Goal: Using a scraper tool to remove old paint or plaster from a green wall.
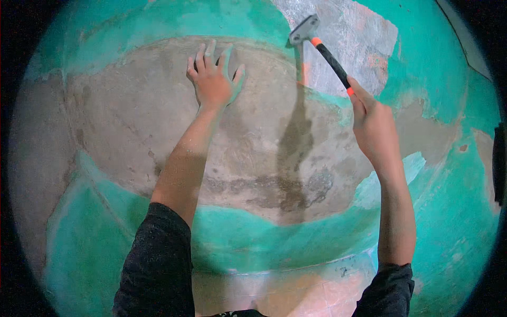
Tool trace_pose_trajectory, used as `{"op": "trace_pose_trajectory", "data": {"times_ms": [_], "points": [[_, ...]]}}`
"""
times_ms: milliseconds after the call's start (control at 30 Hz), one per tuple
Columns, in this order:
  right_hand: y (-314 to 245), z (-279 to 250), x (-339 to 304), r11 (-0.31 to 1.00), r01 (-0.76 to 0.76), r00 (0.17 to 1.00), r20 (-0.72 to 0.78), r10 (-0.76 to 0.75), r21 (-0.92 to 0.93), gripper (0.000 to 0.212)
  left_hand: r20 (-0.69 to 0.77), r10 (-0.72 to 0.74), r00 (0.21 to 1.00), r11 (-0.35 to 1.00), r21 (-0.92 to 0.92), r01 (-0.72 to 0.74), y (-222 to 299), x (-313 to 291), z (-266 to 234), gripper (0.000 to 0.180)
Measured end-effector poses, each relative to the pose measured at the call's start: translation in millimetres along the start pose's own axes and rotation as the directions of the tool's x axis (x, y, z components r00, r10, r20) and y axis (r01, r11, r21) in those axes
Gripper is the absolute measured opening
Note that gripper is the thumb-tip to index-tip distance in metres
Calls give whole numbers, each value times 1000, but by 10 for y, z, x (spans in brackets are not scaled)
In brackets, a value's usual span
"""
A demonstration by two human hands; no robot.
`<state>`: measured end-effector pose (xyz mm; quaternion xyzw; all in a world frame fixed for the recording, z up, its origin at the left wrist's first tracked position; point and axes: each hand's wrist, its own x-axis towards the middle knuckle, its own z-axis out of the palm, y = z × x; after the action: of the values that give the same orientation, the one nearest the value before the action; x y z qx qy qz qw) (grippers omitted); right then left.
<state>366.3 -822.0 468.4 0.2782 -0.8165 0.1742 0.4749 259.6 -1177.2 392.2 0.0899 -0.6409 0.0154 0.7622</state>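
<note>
My right hand is closed round the end of a long-handled scraper with a black and orange handle. Its flat grey head is up at the edge between green paint and a pale whitish patch; whether the blade touches the surface I cannot tell. To the left, my left hand lies with fingers spread on a bare grey-brown part of the wall, just under the upper green band. Powdery residue shows on its fingers.
Green paint with ragged edges surrounds the bare area. A light green flake-like patch is beside my right forearm. Below runs a pale, pinkish tiled-looking surface. A dark object stands at the far right rim.
</note>
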Motion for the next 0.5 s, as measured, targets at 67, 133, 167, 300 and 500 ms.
{"op": "trace_pose_trajectory", "data": {"times_ms": [67, 133, 167, 300, 500], "points": [[8, -5, -13, 1000, -8, 1000, -11, 8, -10, 32, 0, 3, 1000, 1000, -5, -3, 13, -7, -4, 68], [98, -34, 29, 999, 19, 1000, -5, -19, 32, 32, -12, 6, 1000, 1000, 2, -6, -23, 9, 1, 67], [83, -2, 23, 999, 21, 1000, -8, -21, 36, 32, 1, 6, 1000, 1000, 6, -6, -19, -15, -2, 67], [-48, -72, 23, 999, -34, 999, 22, 33, 28, 32, 9, -8, 1000, 1000, 1, 8, -33, 22, -11, 67], [-63, 8, 5, 1000, -5, 1000, -13, 5, 11, 32, 26, -14, 1000, 1000, 13, 14, -30, 12, -21, 67]]}}
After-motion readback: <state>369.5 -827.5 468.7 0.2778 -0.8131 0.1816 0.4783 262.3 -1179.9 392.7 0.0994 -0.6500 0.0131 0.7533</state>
